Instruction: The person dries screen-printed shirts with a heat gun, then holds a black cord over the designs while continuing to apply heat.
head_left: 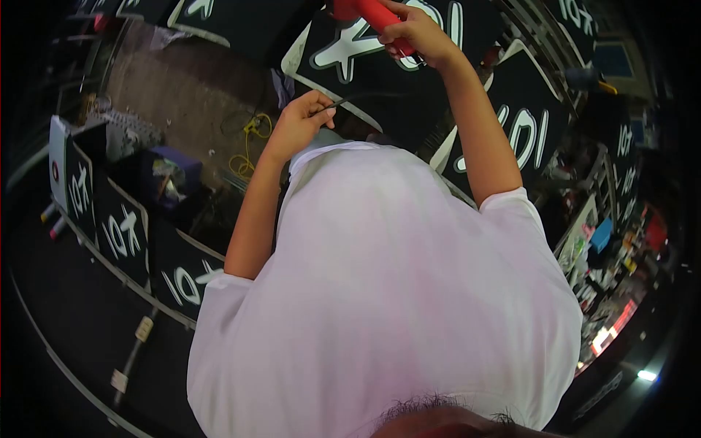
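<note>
At the top of the head view my right hand (416,35) is wrapped round a red tool (374,16), whose far end is cut off by the frame's edge. Beneath it lies a black panel (310,62) with white lettering. Left of and lower than that, my left hand (307,117) pinches a thin dark strip or cable (337,104), which runs off to the right over the dark surface. The strip's far end is too dark to make out.
Yellow cable (252,135) lies on the brown floor (175,91) at left. Beside it stands a purple bin (175,175) with items inside. More black lettered panels (120,230) line the left, and a blue object (602,235) sits among clutter at right.
</note>
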`<state>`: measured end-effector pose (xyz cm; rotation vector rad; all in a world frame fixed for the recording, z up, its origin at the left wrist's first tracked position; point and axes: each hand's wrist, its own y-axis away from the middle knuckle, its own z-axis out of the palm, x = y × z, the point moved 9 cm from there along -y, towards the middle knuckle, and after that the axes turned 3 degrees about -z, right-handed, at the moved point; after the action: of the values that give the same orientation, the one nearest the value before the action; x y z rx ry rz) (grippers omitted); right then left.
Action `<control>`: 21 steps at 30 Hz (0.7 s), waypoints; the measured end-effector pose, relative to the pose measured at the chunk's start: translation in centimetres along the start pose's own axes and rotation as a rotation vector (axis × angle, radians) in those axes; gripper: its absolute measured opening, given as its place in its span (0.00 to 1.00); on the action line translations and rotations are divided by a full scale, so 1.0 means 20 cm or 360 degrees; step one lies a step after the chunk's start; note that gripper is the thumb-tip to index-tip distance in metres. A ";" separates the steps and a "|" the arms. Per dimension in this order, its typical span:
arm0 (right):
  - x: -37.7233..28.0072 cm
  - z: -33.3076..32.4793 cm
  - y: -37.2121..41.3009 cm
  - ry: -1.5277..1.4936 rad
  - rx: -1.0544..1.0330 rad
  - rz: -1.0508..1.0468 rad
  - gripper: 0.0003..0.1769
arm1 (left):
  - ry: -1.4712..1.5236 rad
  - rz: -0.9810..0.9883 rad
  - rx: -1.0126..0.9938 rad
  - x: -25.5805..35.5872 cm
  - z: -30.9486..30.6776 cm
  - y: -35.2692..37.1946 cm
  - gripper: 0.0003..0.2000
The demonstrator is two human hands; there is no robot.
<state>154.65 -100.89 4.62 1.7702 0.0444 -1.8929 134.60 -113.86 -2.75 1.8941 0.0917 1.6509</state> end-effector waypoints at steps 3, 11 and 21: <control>0.06 -0.02 0.03 -0.0089 -0.0128 0.0119 0.44 | 0.0076 0.0030 0.0190 0.01 0.07 0.09 0.05; 0.02 0.07 0.07 0.0166 -0.0179 0.0008 0.47 | 0.0111 -0.0110 0.0144 -0.08 0.11 0.16 0.06; 0.08 0.15 0.09 -0.0010 -0.0178 0.0060 0.50 | -0.0095 -0.0008 0.0001 -0.02 0.08 0.09 0.06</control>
<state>152.70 -104.07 4.14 1.6790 0.1119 -1.8328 135.33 -116.02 -2.22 1.9406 0.0723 1.5898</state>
